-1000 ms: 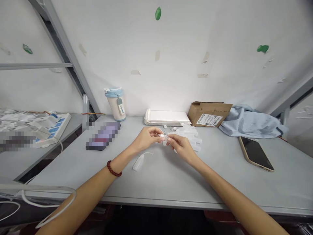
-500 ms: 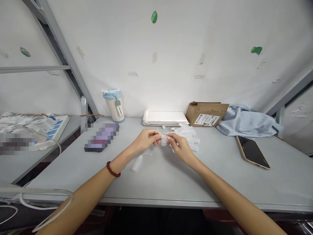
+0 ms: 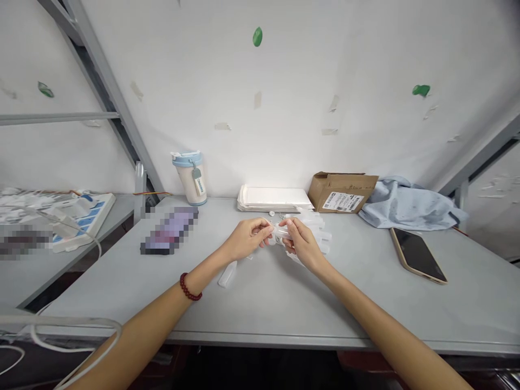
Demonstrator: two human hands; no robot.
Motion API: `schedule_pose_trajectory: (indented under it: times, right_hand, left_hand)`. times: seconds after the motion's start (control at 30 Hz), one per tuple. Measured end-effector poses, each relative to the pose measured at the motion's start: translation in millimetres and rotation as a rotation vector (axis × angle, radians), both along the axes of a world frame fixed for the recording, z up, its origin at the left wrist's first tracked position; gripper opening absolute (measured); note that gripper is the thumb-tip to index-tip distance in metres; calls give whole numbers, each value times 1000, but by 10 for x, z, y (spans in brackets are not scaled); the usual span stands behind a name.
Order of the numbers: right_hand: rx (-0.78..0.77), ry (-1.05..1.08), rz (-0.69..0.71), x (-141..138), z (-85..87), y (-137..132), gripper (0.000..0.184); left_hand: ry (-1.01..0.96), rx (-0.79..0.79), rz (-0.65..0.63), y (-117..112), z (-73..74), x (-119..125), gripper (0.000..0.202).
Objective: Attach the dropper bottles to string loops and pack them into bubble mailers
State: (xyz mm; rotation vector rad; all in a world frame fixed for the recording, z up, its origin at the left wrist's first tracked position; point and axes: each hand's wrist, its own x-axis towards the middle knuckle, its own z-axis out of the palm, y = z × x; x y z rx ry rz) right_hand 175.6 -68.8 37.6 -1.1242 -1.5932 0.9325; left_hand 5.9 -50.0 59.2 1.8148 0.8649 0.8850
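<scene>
Left grip (image 3: 247, 238) and right grip (image 3: 303, 242) pinch a clear tube (image 3: 280, 232); steady both ends, off the tube pile (image 3: 312, 219) beyond them

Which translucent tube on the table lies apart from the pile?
The tube lying alone on the near side of the left hand. The other loose ones are bunched in a pile by the right hand.

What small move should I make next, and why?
I'd probably steady the small clear plastic tube in the right hand while the left hand adjusts its end, since the right grips its body and the left pinches close to that end.
</scene>
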Motion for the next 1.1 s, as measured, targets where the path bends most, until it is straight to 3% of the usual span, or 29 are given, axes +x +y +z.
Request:
schedule_pose_trajectory:
  times: [0.37, 0.53, 0.7, 0.87, 1.1]
  right_hand:
    - [308, -221, -140, 34, -51, -27, 26]
    - [267, -224, -145, 32, -9, -55, 25]
    - [165, -161, -127, 25, 39, -61, 36]
    - [138, -109, -112, 23, 59, -64, 37]
    - [183, -104, -92, 9, 60, -80, 30]
  left_hand:
    - [-212, -302, -5, 10, 35, -11, 30]
    - [-224, -203, 4, 5, 23, -2, 24]
    - [-231, -107, 6, 9, 6, 8, 20]
    - [-245, -170, -3, 7, 16, 6, 23]
    - [-113, -306, 1, -15, 23, 12, 44]
